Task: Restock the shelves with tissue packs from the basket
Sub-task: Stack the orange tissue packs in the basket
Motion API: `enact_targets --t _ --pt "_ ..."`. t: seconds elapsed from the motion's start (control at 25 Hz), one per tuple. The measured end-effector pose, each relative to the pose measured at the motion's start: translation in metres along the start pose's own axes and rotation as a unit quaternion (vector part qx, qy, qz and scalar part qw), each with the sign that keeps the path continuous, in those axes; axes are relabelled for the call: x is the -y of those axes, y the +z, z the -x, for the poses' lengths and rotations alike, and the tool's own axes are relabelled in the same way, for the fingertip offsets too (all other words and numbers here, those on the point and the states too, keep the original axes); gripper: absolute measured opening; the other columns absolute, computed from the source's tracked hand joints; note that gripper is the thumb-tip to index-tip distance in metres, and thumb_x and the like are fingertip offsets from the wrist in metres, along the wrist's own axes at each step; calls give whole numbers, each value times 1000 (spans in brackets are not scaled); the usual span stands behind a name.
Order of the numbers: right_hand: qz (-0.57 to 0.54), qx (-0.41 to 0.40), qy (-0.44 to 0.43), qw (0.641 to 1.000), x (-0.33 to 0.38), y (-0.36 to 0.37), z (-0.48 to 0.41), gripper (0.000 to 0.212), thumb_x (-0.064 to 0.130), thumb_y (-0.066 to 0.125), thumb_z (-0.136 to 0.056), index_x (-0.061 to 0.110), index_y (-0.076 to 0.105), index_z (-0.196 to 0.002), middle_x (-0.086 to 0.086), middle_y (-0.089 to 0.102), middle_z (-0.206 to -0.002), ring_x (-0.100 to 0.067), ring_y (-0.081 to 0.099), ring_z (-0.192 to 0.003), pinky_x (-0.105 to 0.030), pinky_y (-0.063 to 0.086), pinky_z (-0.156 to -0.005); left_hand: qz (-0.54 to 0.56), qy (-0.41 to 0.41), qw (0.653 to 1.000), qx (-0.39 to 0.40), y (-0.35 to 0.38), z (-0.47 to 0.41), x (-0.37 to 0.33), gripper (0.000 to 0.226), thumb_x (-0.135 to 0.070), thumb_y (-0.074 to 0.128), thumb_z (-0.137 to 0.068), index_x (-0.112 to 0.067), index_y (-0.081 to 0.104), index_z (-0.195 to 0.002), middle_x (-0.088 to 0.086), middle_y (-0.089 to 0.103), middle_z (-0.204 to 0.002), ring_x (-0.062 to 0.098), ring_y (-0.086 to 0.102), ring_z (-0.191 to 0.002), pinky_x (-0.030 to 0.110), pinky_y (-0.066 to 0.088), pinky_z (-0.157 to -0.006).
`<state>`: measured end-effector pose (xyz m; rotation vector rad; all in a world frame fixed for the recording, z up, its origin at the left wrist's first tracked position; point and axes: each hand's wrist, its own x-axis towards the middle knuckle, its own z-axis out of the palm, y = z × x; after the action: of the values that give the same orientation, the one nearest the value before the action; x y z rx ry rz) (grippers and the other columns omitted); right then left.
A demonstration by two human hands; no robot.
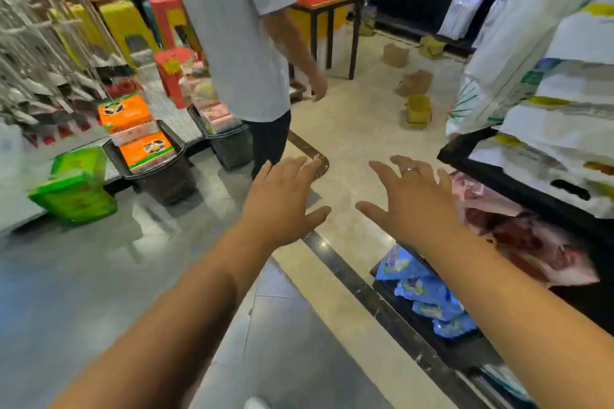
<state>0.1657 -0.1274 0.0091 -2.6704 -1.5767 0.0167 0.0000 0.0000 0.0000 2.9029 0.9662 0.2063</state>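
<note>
Recorder: Hands are being logged. The left hand (282, 196) is being held out over the floor, fingers spread, with nothing being gripped. The right hand (412, 206), a ring (410, 170) being worn on it, is likewise being held spread and empty, near the front edge of the shelf (498, 173).

Checker: Tissue packs, where are they being seen?

Recorder: Orange packs (146, 149) are being carried in a black basket (159, 176) on the floor; a green pack (76, 189) is being seen tilted just beside it. White packs (564, 129) are being kept on the shelf, with pink packs (531, 236) and blue packs (428, 292) on the tiers below.

Checker: Anyone else?

Recorder: A person in a grey shirt (239, 26) is being seen ahead, near a second basket (229, 146).
</note>
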Motion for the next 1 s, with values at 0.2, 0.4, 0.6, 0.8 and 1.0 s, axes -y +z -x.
enact_targets --t 0.2,0.4,0.6,0.8,1.0 --pt "7 31 -50 998 99 26 -50 74 70 38 -89 36 19 -151 -2 19 -159 -30 20 -143 -57 14 -114 6 -43 999 13 13 16 112 80 -64 49 -86 -26 20 -151 2 25 -157 23 22 -144 46 16 -119" --pt "-6 47 -77 996 200 50 -104 73 69 41 -89 35 20 -150 -3 22 -158 -30 21 -143 -56 14 -114 20 -85 996 19 20 25 219 79 -62 49 -87 -28 17 -152 0 22 -158 22 19 -145 44 9 -119" --pt "-2 79 -111 991 290 76 -171 75 69 41 -88 37 17 -151 -3 21 -158 -30 20 -143 -57 17 -114 32 -154 987 28 26 24 324 80 -62 51 -87 -29 17 -152 -1 23 -158 21 21 -144 43 11 -119" --pt "-2 110 -165 980 367 101 -262 76 70 40 -88 37 15 -152 -3 19 -158 -29 20 -143 -57 17 -115 33 -216 976 19 31 -7 423 81 -62 52 -87 -27 19 -152 -1 25 -157 22 23 -144 45 16 -120" --pt "13 108 -238 965 445 123 -377 77 69 39 -89 34 14 -152 -5 20 -158 -31 23 -142 -56 20 -114 21 -285 958 6 38 -60 526 82 -62 53 -86 -27 20 -152 0 27 -157 21 25 -143 42 16 -119"
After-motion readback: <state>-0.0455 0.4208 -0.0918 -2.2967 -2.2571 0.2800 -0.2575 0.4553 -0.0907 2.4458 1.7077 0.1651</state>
